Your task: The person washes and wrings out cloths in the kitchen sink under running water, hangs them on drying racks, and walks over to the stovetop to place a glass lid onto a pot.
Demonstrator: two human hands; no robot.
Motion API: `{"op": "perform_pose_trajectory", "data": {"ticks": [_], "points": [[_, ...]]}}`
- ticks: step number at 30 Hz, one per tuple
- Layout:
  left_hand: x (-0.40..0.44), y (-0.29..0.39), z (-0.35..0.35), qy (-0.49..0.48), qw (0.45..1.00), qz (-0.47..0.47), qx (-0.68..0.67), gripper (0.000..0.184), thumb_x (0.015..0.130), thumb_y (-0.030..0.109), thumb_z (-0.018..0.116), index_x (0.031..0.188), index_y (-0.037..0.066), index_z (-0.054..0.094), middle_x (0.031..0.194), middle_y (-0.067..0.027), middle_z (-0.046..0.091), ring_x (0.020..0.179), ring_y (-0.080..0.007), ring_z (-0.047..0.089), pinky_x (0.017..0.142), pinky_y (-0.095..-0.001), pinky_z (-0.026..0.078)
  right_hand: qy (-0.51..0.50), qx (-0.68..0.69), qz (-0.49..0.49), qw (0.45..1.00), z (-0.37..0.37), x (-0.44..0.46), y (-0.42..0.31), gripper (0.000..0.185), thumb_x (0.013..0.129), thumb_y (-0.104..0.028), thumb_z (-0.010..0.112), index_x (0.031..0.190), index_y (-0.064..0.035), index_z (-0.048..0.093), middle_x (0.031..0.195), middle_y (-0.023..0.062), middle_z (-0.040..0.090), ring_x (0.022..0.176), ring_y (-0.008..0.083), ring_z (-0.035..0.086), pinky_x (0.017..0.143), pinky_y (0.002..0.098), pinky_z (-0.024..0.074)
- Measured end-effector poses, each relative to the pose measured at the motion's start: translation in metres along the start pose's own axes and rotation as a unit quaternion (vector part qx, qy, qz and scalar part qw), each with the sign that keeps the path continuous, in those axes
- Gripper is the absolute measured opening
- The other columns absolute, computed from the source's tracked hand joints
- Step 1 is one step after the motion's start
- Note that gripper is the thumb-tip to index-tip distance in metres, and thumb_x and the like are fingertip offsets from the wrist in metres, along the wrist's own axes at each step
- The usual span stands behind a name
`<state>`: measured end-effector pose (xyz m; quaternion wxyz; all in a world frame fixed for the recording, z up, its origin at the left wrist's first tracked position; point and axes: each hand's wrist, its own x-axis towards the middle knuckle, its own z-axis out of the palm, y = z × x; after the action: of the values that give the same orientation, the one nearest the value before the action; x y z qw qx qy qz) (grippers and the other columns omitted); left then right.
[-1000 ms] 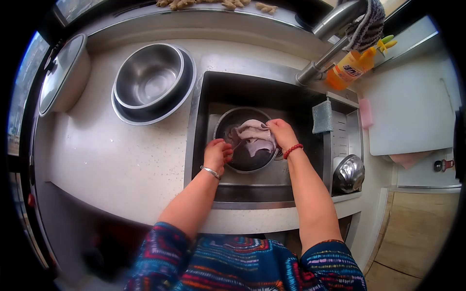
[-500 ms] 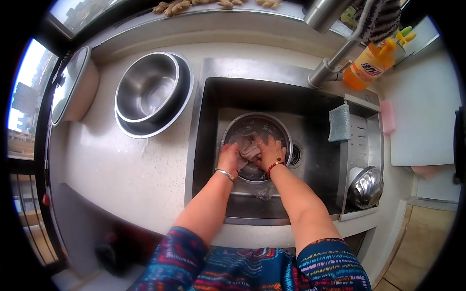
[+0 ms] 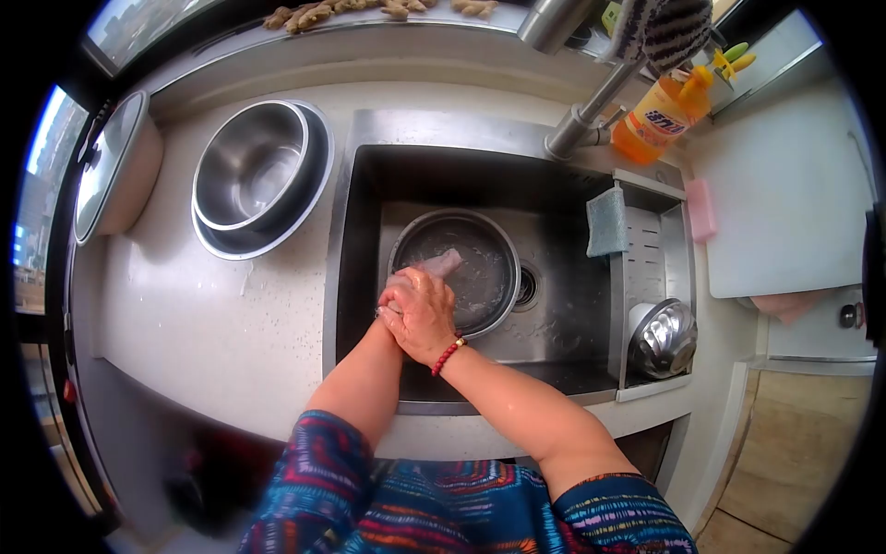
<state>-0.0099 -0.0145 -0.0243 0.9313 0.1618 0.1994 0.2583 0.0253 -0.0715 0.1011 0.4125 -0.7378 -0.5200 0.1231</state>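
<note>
A round metal basin (image 3: 510, 277) with water in it stands in the left part of the sink. My right hand (image 3: 423, 314), with a red bead bracelet (image 3: 449, 355) at its wrist, is closed over my left wrist at the basin's near-left rim. My left hand (image 3: 402, 280) lies mostly hidden under it. From the left hand a limp, wet, pale pink piece (image 3: 441, 264) sticks out over the basin. Whether it is cloth or meat, I cannot tell.
Two nested metal bowls (image 3: 254, 166) and a lidded pot (image 3: 129, 175) stand on the left counter. A tap (image 3: 577, 129), an orange bottle (image 3: 660, 115) and a grey-blue cloth (image 3: 606, 223) are at the sink's right. A side rack (image 3: 643, 249) holds a shiny metal bowl (image 3: 666, 342).
Both hands spread the pale pink piece inside the basin before. My right hand has let go and moved left onto my left wrist. The view has swung slightly right.
</note>
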Motion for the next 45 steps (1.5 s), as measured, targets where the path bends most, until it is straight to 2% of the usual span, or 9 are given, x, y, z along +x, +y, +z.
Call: {"op": "perform_pose_trajectory", "data": {"ticks": [2,4,11,13,17,25,31,44,45], "points": [[0.017,-0.007,0.006,-0.097,0.993,0.073,-0.001,0.027,0.089,0.029,0.036,0.103,0.012,0.052,0.107,-0.0057,0.053,0.101,-0.0215,0.049,0.081,-0.0369,0.044,0.009,-0.079,0.103,0.992,0.014,0.021,0.038,0.014,0.069,-0.027,0.063,0.079,-0.0165,0.063,0.102,0.0052,0.052,0.100,0.0276,0.046,0.087,0.0430,0.0338],[-0.003,0.016,0.062,0.138,0.978,-0.148,-0.041,0.029,0.090,0.026,0.036,0.103,0.006,0.052,0.099,-0.0116,0.057,0.089,-0.0246,0.056,0.079,-0.0362,0.046,-0.045,-0.015,0.308,0.950,0.007,0.054,0.066,0.018,0.074,-0.028,0.057,0.087,-0.0168,0.063,0.104,0.0074,0.054,0.100,0.0299,0.047,0.088,0.0403,0.0356],[-0.026,-0.002,0.106,0.033,0.925,0.242,-0.290,0.025,0.082,0.037,0.048,0.089,0.014,0.053,0.093,-0.0043,0.052,0.084,-0.0212,0.050,0.076,-0.0309,0.042,0.011,-0.088,-0.061,0.994,-0.010,0.009,-0.006,0.024,0.070,-0.035,0.060,0.076,-0.0118,0.059,0.094,0.0073,0.052,0.092,0.0312,0.046,0.079,0.0451,0.0367],[-0.018,-0.007,0.027,-0.124,0.957,0.148,-0.215,0.025,0.086,0.034,0.041,0.093,0.013,0.053,0.100,-0.0056,0.050,0.093,-0.0215,0.046,0.083,-0.0319,0.038,0.006,-0.091,-0.030,0.995,0.002,0.016,0.026,0.024,0.071,-0.035,0.059,0.078,-0.0120,0.060,0.096,0.0083,0.052,0.094,0.0311,0.046,0.080,0.0437,0.0377],[-0.001,0.019,0.064,0.178,0.977,-0.115,0.003,0.026,0.086,0.031,0.045,0.090,0.006,0.054,0.087,-0.0089,0.058,0.077,-0.0229,0.056,0.070,-0.0353,0.048,0.086,0.011,0.099,0.991,0.007,0.044,0.067,0.027,0.083,-0.029,0.048,0.067,-0.0072,0.054,0.072,0.0130,0.056,0.073,0.0345,0.052,0.066,0.0426,0.0416],[-0.002,0.039,0.063,0.248,0.957,0.028,0.148,0.038,0.081,0.029,0.055,0.106,0.003,0.042,0.115,-0.0108,0.045,0.105,-0.0252,0.046,0.086,-0.0431,0.038,0.064,-0.103,0.329,0.936,0.005,0.033,0.158,0.030,0.080,-0.030,0.054,0.103,-0.0109,0.050,0.105,0.0174,0.054,0.099,0.0342,0.050,0.079,0.0441,0.0415],[-0.001,0.030,0.054,0.296,0.911,-0.020,0.287,0.070,0.075,0.046,0.057,0.128,0.010,0.029,0.134,-0.0107,0.026,0.123,-0.0269,0.023,0.094,-0.0565,0.020,-0.213,-0.252,0.204,0.922,-0.002,0.002,0.133,0.030,0.072,-0.016,0.061,0.101,-0.0155,0.056,0.117,0.0141,0.041,0.109,0.0337,0.040,0.086,0.0430,0.0400],[0.019,0.004,-0.017,-0.110,0.994,-0.025,-0.012,0.018,0.087,0.018,0.041,0.100,0.009,0.049,0.098,-0.0054,0.055,0.087,-0.0195,0.052,0.073,-0.0270,0.043,0.053,0.008,0.010,0.999,0.014,0.006,0.044,0.007,0.069,-0.013,0.058,0.076,-0.0118,0.057,0.087,0.0067,0.051,0.089,0.0305,0.046,0.078,0.0402,0.0390],[0.013,0.009,0.019,0.130,0.985,-0.113,-0.028,0.016,0.084,0.019,0.046,0.099,0.012,0.051,0.090,-0.0033,0.059,0.078,-0.0195,0.055,0.063,-0.0267,0.044,0.052,-0.051,0.120,0.990,0.016,0.017,0.058,0.007,0.072,-0.017,0.058,0.076,-0.0123,0.056,0.090,0.0075,0.051,0.089,0.0310,0.045,0.079,0.0399,0.0380]]}}
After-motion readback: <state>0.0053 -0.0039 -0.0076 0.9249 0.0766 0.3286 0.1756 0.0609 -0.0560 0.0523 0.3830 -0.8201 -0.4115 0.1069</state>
